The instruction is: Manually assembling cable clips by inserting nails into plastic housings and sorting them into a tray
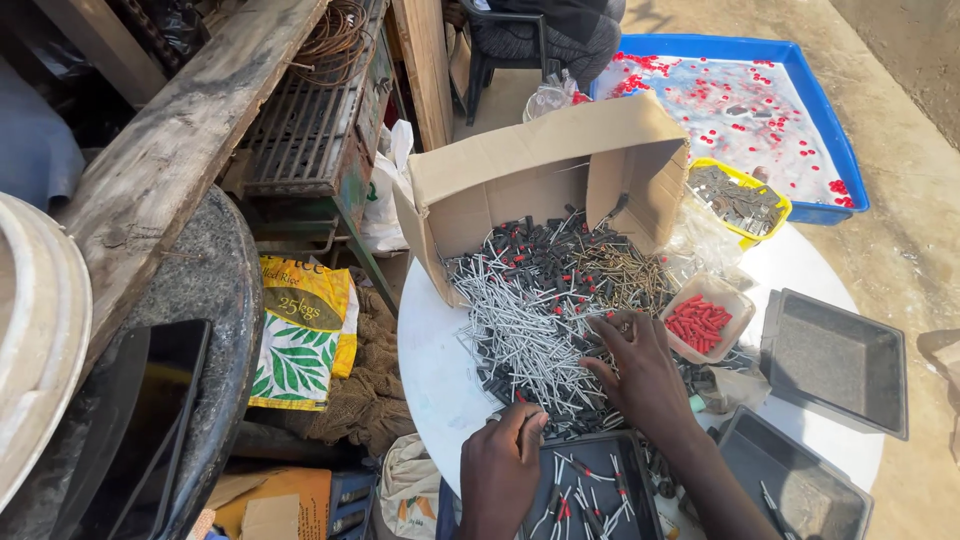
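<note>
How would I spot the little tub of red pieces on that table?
Start at the round white table and its tipped cardboard box. Just right of the spilled pile, beside the right hand, sits a small clear tub, the only container holding just red pieces.

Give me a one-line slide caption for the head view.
Right hand sifts a pile of small metal and black parts spilled from a tipped cardboard box; left hand rests by a dark tray.

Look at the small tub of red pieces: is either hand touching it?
No. The right hand rests on the pile beside the tub; the left hand is nearer the camera.
</note>
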